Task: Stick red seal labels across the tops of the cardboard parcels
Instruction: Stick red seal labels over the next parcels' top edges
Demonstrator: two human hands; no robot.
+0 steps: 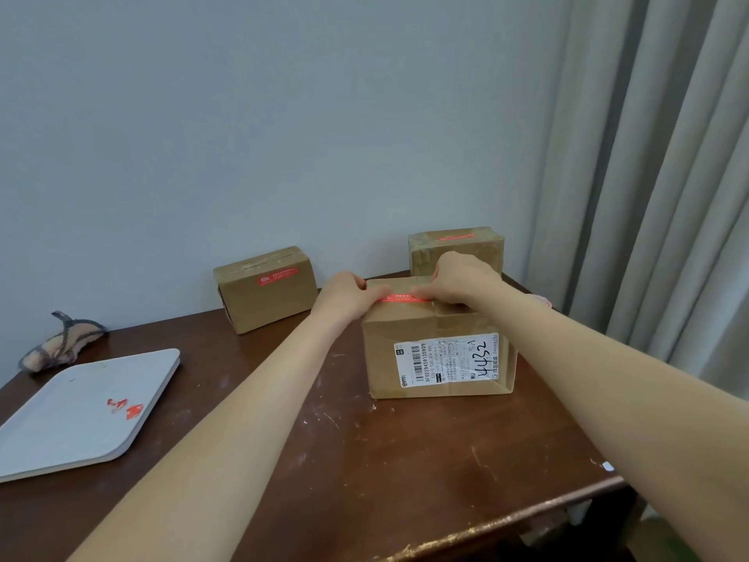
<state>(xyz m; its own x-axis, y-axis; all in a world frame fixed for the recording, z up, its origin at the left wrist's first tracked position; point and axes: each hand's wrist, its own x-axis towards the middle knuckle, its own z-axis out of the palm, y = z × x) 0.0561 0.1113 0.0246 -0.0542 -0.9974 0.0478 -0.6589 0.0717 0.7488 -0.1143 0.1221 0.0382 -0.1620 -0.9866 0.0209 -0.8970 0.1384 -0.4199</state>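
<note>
The nearest cardboard parcel stands on the brown table, a white shipping slip on its front face. A red seal label lies across its top seam. My left hand presses the label's left end with its fingers laid flat. My right hand presses down on the right end and hides that part of it. A second parcel at the back left carries a red label. Behind my right hand, a third parcel has a red label on top.
A grey tray at the left front holds a few red label pieces. A bundle of cloth lies behind it by the wall. Grey curtains hang on the right, and the table's front edge runs diagonally below my right arm.
</note>
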